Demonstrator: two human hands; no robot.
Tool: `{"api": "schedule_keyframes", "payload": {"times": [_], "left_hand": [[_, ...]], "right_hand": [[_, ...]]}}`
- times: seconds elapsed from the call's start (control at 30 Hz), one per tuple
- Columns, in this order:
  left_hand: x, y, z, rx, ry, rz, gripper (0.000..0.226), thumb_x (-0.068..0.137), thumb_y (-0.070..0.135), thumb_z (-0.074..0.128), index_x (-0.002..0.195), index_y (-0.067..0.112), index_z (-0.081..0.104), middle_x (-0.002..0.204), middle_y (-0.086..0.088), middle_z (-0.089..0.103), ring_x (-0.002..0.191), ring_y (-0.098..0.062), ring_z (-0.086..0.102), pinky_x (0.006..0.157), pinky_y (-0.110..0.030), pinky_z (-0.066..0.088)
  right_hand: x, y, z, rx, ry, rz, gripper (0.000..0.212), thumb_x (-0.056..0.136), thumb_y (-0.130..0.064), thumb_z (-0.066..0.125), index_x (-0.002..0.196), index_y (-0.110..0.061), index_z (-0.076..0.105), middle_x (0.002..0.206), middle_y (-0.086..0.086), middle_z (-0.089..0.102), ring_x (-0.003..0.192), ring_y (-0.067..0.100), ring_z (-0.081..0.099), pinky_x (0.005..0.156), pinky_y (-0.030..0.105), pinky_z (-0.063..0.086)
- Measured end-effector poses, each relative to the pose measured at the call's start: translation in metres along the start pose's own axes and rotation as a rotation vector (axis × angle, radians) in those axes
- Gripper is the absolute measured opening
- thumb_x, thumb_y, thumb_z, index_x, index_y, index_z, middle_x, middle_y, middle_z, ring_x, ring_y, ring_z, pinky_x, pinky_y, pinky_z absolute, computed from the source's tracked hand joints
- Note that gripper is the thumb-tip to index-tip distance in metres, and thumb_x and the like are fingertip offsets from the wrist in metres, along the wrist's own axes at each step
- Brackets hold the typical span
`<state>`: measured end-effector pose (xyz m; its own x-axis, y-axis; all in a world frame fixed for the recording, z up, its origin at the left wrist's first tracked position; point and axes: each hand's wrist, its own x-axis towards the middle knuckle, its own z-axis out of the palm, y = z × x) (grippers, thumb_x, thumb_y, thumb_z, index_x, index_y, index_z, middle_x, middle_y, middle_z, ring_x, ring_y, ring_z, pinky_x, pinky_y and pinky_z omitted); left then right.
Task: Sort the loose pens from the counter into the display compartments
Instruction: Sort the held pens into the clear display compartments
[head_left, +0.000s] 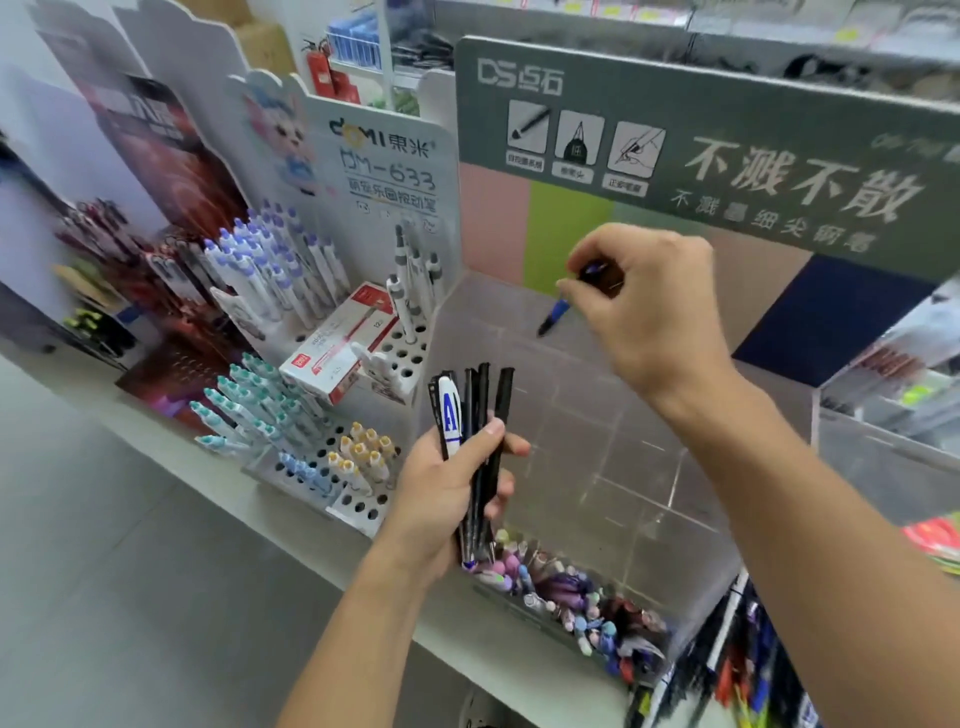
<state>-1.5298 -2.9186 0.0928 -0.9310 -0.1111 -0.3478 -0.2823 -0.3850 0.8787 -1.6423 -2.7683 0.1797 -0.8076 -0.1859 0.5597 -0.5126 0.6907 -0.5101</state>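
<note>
Across the right half of the counter (171, 457), the clear bin (597, 415) is taking up most of the space, its grid of dividers showing through the plastic and its upper cells looking bare, while only the front row is holding a jumble of small pastel and dark pens (571, 597). Behind it the grey-green sign (727, 156) is rising over coloured panels. Left of the bin, the white rack (363, 322) is standing with capped pens upright in its holes, many holes lying vacant, and a red-and-white box (332, 353) is lying across its middle tier.

Over the back cells the right hand (644, 306) is pinching one blue pen (556, 312), tip slanting down and left toward the bin. The left hand (447, 493) is clenching a bundle (475, 457) of dark pens, one with a white-and-blue label, upright at the bin's left wall.

Risks, as I judge them: the dividers are faint and transparent, so the blue pen is likely to be dropping into the wrong cell, or bouncing off a partition and sliding forward. The pinch is sitting high on the barrel, so the tip may be swinging on release. The bundle is being gripped near its middle by thumb and fingers only; loosening while attention is on the other hand could be letting pens slip down into the front jumble. The right forearm is crossing above the bin, partly hiding the far cells, and the rack is crowding the left hand.
</note>
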Motion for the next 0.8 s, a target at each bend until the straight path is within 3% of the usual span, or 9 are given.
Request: {"api": "schedule_keyframes", "payload": {"times": [0.1,0.2,0.3,0.37,0.43,0.6,0.7,0.8], "left_hand": [[-0.002,0.002,0.002,-0.044,0.010,-0.017,0.011,0.097,0.016,0.061,0.104,0.007,0.063,0.088,-0.008,0.075,0.051,-0.012,0.055,0.040,-0.020,0.040],[-0.003,0.002,0.001,-0.032,0.009,-0.018,0.013,0.096,0.017,0.063,0.102,0.006,0.064,0.090,-0.007,0.075,0.053,-0.012,0.055,0.040,-0.020,0.040],[-0.005,0.003,0.003,0.008,-0.059,0.001,0.010,0.095,0.012,0.062,0.100,0.002,0.061,0.086,-0.008,0.074,0.047,-0.012,0.051,0.038,-0.020,0.037],[-0.007,0.002,0.005,0.095,-0.171,0.033,0.006,0.096,0.008,0.060,0.100,0.004,0.057,0.080,-0.008,0.071,0.045,-0.014,0.046,0.037,-0.021,0.035],[-0.010,0.000,0.008,0.218,-0.296,0.042,0.005,0.099,0.006,0.058,0.101,0.008,0.054,0.077,-0.007,0.068,0.045,-0.015,0.044,0.038,-0.022,0.034],[-0.017,-0.004,0.018,0.244,-0.439,0.019,0.014,0.094,0.019,0.061,0.102,0.009,0.058,0.079,-0.010,0.069,0.043,-0.014,0.051,0.037,-0.022,0.036],[-0.022,-0.003,0.024,0.163,-0.357,-0.020,0.030,0.086,0.028,0.062,0.107,0.006,0.063,0.085,-0.013,0.075,0.050,-0.020,0.063,0.038,-0.024,0.045],[-0.024,-0.003,0.023,0.130,-0.240,-0.036,0.037,0.083,0.028,0.065,0.109,0.002,0.059,0.085,-0.015,0.076,0.048,-0.019,0.060,0.037,-0.024,0.043]], "right_hand": [[0.009,0.005,0.018,0.031,-0.164,0.187,0.022,0.085,-0.006,0.078,0.106,-0.013,0.076,0.100,0.004,0.073,0.089,0.017,0.067,0.089,0.034,0.056],[-0.006,0.002,0.014,0.076,-0.081,0.250,0.030,0.089,-0.005,0.071,0.119,-0.012,0.072,0.109,-0.001,0.073,0.092,0.013,0.068,0.092,0.027,0.056],[-0.045,-0.009,-0.003,0.123,0.035,0.294,0.011,0.091,-0.023,0.074,0.100,-0.017,0.077,0.084,-0.013,0.072,0.068,0.002,0.064,0.068,0.015,0.052],[-0.071,-0.013,-0.008,0.230,-0.129,0.388,0.017,0.084,-0.039,0.079,0.086,-0.022,0.079,0.066,-0.016,0.067,0.055,-0.001,0.058,0.056,0.014,0.044],[-0.087,-0.006,-0.008,0.288,-0.269,0.482,0.021,0.078,-0.045,0.082,0.086,-0.026,0.078,0.061,-0.013,0.060,0.051,0.001,0.049,0.054,0.014,0.038],[-0.092,0.004,-0.025,0.720,-0.414,0.705,0.012,0.083,-0.016,0.078,0.093,-0.009,0.078,0.067,0.007,0.066,0.048,0.014,0.047,0.044,0.021,0.042],[-0.092,0.007,-0.033,0.756,-0.350,0.734,0.010,0.083,-0.010,0.077,0.088,-0.001,0.077,0.067,0.011,0.067,0.050,0.013,0.055,0.047,0.020,0.050],[-0.084,0.011,-0.039,0.730,-0.341,0.713,0.006,0.084,-0.006,0.075,0.086,0.000,0.076,0.066,0.013,0.065,0.052,0.015,0.059,0.050,0.021,0.054]]}}
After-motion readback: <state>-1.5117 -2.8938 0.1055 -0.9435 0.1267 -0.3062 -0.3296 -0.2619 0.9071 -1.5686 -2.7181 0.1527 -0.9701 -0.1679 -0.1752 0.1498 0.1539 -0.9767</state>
